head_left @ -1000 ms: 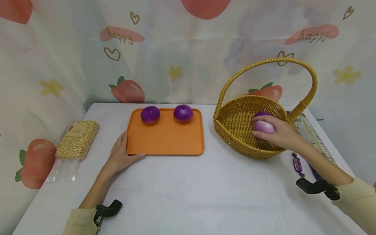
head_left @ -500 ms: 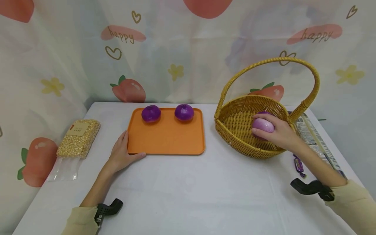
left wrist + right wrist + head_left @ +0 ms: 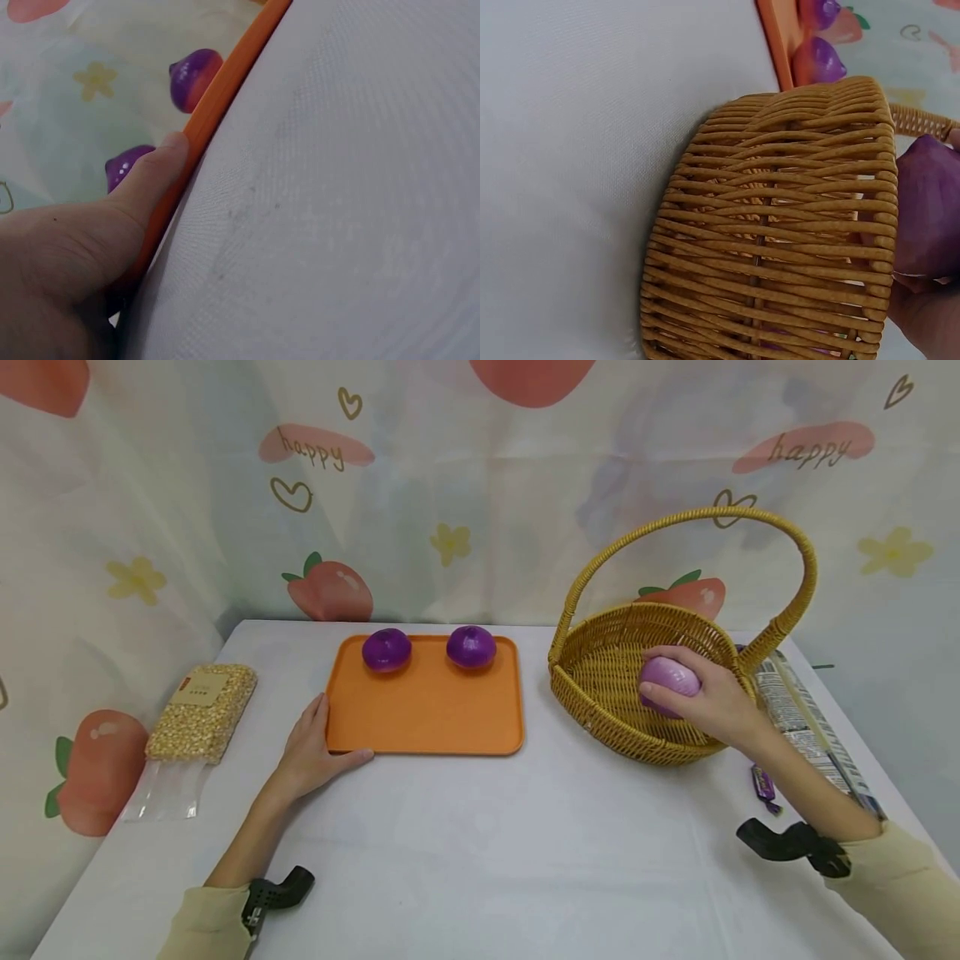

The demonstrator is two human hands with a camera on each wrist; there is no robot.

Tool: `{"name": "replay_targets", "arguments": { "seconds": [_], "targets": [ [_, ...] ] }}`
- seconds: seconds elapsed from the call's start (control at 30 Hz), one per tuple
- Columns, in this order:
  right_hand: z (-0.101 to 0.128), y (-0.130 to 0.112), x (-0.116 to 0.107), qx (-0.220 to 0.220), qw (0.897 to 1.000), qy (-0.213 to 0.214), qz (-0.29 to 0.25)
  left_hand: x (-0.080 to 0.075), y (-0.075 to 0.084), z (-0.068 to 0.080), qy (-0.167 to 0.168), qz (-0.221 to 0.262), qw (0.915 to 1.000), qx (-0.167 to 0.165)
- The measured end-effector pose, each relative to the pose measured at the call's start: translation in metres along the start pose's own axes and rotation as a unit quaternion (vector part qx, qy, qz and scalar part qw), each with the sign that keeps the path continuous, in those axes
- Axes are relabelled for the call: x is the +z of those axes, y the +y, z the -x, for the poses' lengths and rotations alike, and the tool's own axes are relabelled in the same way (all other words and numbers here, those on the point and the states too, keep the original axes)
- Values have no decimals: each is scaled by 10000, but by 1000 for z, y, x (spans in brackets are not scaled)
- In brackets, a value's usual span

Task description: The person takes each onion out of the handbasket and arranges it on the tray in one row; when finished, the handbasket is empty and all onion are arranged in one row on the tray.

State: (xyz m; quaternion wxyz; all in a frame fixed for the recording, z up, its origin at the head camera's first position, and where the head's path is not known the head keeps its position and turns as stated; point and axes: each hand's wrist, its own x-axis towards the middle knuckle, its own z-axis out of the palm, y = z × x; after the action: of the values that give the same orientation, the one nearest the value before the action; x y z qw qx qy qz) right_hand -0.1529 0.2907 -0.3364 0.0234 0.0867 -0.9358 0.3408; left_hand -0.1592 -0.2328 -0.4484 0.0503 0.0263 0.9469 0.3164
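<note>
My right hand grips a purple onion inside the wicker basket, thumb on its near side and fingers over the top. In the right wrist view, the onion shows above the basket rim. My left hand rests at the near left corner of the orange tray; its fingers lie along the left side and its thumb along the front edge. In the left wrist view, the straight thumb touches the tray's edge. Two purple onions sit along the tray's back, one left, one right.
At the far left lies a clear bag of yellow kernels. A purple-wrapped candy and a printed packet lie right of the basket, partly behind the right forearm. The basket's tall handle arches overhead.
The onion in my right hand has turned and shifted slightly left; the darker purple patch behind it is now hidden. My left hand stays at the tray corner.
</note>
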Motion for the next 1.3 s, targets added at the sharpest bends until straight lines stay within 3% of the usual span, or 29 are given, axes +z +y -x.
{"name": "replay_targets", "arguments": {
  "seconds": [0.73,1.3],
  "targets": [
    [2,-10,4,-43,9998,123,-120,-1,2,1,-28,-39,10000,-27],
    [-1,-29,10,-821,9961,274,-156,-1,3,1,-44,-49,10000,-65]
  ]
}}
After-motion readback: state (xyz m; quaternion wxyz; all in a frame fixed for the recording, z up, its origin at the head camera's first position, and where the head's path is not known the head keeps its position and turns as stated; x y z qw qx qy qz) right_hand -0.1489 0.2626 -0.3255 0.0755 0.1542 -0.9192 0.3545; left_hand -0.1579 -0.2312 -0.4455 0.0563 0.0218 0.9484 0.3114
